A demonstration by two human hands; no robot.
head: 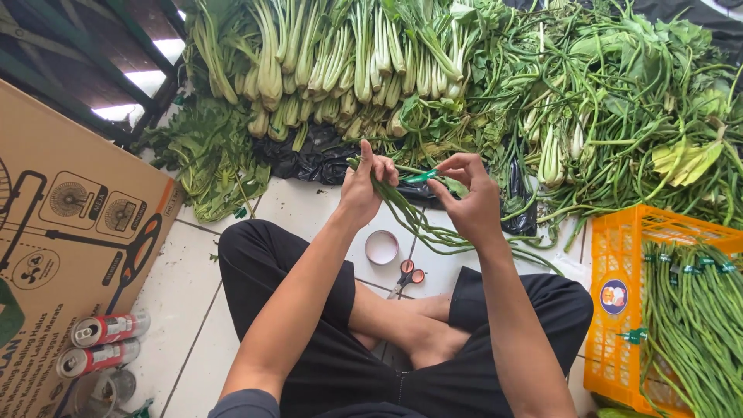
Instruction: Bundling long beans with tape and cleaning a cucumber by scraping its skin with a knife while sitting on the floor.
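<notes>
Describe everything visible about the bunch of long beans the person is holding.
The bunch of long beans is a slim sheaf of thin green pods, gathered tight at the top and fanning loosely downward to the right over the white tiled floor. The left hand grips the gathered end; the right hand pinches a strip of green tape stretched against it. The pods look fresh and flexible, curving under their own weight.

Bright, soft daylight. White glare patches at 10 o'clock. Shadows faint on floor (309,209) tiles. Picture sharp in middle; edges bend outward, slightly stretched at corners.
</notes>
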